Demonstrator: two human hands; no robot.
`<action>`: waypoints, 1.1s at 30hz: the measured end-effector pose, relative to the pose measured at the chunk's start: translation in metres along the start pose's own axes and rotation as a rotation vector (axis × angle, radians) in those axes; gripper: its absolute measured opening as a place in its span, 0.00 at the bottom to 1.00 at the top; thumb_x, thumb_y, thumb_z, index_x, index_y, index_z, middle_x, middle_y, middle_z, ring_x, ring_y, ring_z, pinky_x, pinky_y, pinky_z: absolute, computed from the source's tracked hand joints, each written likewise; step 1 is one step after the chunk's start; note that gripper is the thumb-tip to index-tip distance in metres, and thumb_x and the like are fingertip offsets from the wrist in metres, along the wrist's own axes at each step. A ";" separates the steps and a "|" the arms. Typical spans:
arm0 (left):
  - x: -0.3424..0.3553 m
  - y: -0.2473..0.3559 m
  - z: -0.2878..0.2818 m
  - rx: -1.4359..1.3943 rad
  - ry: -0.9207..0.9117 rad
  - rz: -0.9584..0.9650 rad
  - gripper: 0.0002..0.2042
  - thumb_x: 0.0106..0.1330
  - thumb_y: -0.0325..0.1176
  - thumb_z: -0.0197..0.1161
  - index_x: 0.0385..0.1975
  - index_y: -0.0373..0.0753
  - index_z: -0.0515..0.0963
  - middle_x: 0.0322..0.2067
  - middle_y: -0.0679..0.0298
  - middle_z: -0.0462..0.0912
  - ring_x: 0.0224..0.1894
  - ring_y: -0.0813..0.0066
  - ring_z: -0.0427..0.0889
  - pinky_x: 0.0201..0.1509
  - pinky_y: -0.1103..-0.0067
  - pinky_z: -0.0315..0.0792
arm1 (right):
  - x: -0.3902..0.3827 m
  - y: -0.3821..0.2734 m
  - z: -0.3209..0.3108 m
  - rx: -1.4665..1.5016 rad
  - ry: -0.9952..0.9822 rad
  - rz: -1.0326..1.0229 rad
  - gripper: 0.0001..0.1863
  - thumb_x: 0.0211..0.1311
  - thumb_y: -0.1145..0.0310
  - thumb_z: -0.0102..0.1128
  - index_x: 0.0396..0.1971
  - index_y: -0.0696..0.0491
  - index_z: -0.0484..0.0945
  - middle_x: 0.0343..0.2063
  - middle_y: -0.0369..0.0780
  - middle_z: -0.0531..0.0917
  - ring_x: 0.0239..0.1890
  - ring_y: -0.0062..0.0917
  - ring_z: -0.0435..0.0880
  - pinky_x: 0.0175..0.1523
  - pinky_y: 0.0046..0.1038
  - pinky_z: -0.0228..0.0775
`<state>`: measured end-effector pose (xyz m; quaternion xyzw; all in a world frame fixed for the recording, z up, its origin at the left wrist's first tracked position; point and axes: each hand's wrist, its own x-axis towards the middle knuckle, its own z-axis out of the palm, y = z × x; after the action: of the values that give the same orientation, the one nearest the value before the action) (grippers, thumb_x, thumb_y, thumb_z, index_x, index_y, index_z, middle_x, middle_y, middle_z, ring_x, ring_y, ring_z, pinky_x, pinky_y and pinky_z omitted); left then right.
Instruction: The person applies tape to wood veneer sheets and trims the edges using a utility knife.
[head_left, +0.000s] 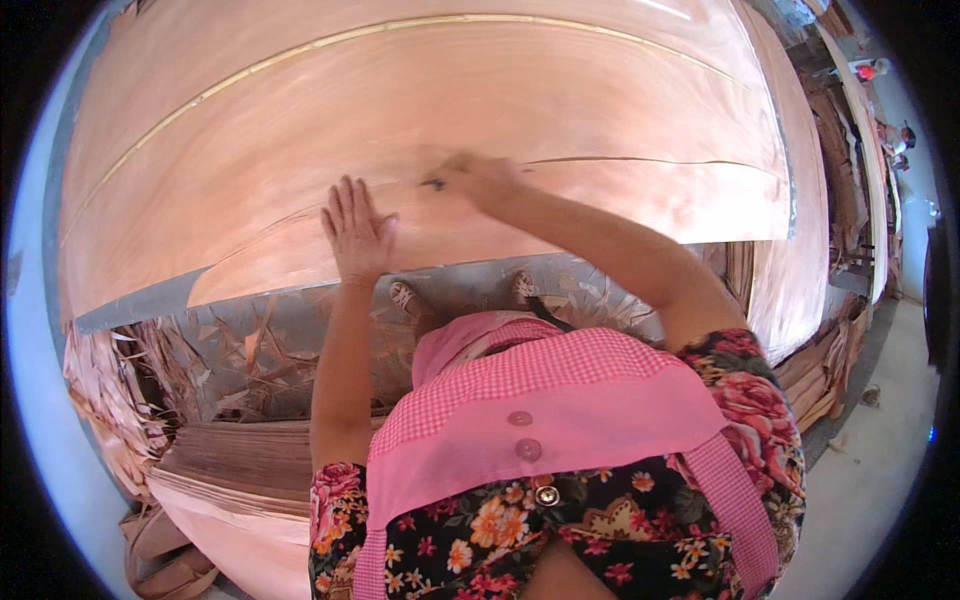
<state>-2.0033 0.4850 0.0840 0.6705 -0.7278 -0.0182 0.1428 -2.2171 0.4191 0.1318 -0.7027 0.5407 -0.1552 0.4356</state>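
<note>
Your left hand (pixel 358 240) flat, fingers spread, on wood sheet (pixel 285 268) by near edge; right hand (pixel 482 182) farther in, blurred, can't tell grip.

A grey-topped table (pixel 145 300) bears broad pinkish wood sheets (pixel 300 110), a long thin yellowish pole (pixel 335 43) lying across them.

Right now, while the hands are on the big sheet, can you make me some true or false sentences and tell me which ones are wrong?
1. The left hand rests on the tan sheet with its palm down. True.
2. The right hand is hidden under the sheet. False: it is over the sheet, in plain view but blurred.
3. A long pale stick lies across the sheet, beyond both hands. True.
4. The apron is green all over. False: it is pink, partly checked.
5. Scraps lie on the floor. True.
</note>
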 end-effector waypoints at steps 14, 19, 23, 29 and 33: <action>0.043 0.233 0.021 -0.839 -0.033 0.334 0.31 0.61 0.41 0.46 0.59 0.30 0.45 0.62 0.51 0.43 0.64 0.56 0.40 0.65 0.64 0.34 | -0.088 0.168 -0.163 -0.789 0.024 -0.157 0.24 0.51 0.73 0.44 0.48 0.32 0.68 0.33 0.39 0.77 0.30 0.32 0.79 0.29 0.34 0.71; 0.030 0.271 0.067 -0.228 -0.034 0.251 0.38 0.55 0.46 0.54 0.59 0.32 0.46 0.61 0.49 0.42 0.64 0.51 0.40 0.63 0.56 0.34 | -0.096 0.157 -0.180 -0.826 -0.094 -0.130 0.21 0.56 0.68 0.41 0.51 0.36 0.65 0.36 0.42 0.78 0.37 0.35 0.78 0.36 0.35 0.72; 0.028 0.266 0.066 -0.042 -0.138 0.218 0.38 0.53 0.46 0.55 0.60 0.34 0.47 0.62 0.51 0.44 0.64 0.52 0.41 0.63 0.58 0.34 | -0.137 0.206 -0.262 -0.743 -0.037 -0.084 0.24 0.51 0.74 0.43 0.49 0.36 0.67 0.41 0.37 0.76 0.36 0.31 0.79 0.37 0.30 0.73; 0.041 0.303 0.048 0.065 -0.182 0.160 0.37 0.50 0.41 0.58 0.59 0.36 0.49 0.62 0.53 0.46 0.64 0.55 0.42 0.64 0.60 0.35 | -0.179 0.295 -0.356 -0.841 -0.055 -0.203 0.28 0.46 0.79 0.45 0.49 0.36 0.68 0.36 0.39 0.76 0.32 0.34 0.78 0.33 0.34 0.72; 0.038 0.295 0.047 0.074 -0.128 0.202 0.37 0.48 0.36 0.58 0.60 0.37 0.49 0.62 0.53 0.46 0.64 0.56 0.42 0.65 0.63 0.35 | -0.202 0.340 -0.398 -0.839 0.001 -0.230 0.28 0.45 0.79 0.45 0.49 0.37 0.68 0.34 0.41 0.76 0.31 0.35 0.77 0.33 0.35 0.71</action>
<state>-2.3031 0.4692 0.1100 0.5962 -0.7993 -0.0196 0.0725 -2.7776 0.4111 0.1452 -0.8745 0.4752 0.0304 0.0919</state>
